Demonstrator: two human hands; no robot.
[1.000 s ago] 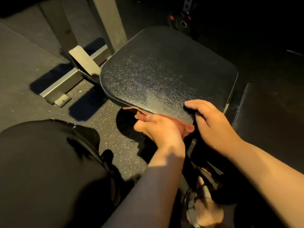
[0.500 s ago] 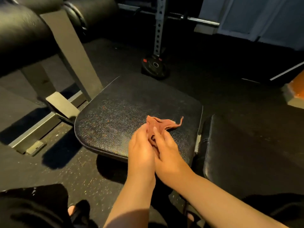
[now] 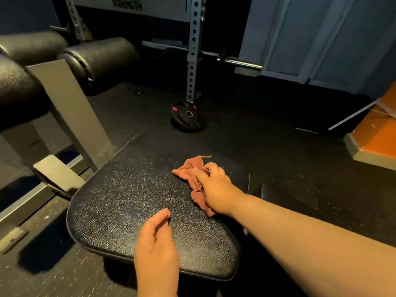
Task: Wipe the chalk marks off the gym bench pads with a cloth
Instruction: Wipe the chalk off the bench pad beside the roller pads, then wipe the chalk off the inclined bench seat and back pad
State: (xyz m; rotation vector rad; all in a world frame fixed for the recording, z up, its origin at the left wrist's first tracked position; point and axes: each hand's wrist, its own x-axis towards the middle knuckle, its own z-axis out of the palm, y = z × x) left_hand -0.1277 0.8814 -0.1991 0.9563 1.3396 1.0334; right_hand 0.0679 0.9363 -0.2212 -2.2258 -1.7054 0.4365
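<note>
A black textured seat pad [image 3: 128,202] of the gym bench fills the middle of the head view. A crumpled reddish cloth [image 3: 194,167] lies on its far right part. My right hand [image 3: 216,189] lies on the cloth with fingers curled over it, holding it against the pad. My left hand [image 3: 156,243] hovers over the pad's near edge, fingers loosely bent, holding nothing. A second black pad [image 3: 300,202] adjoins on the right, mostly in shadow.
Grey steel frame legs [image 3: 70,116] and black roller pads [image 3: 100,54] stand at the left. A weight plate [image 3: 187,117] leans at the foot of a perforated rack upright [image 3: 192,50]. A barbell end [image 3: 242,63] sticks out behind. An orange box [image 3: 377,136] sits at the right.
The view has lifted from the pad's near edge. My left hand has let go of the cloth and drawn back; my right hand has carried the cloth farther onto the pad.
</note>
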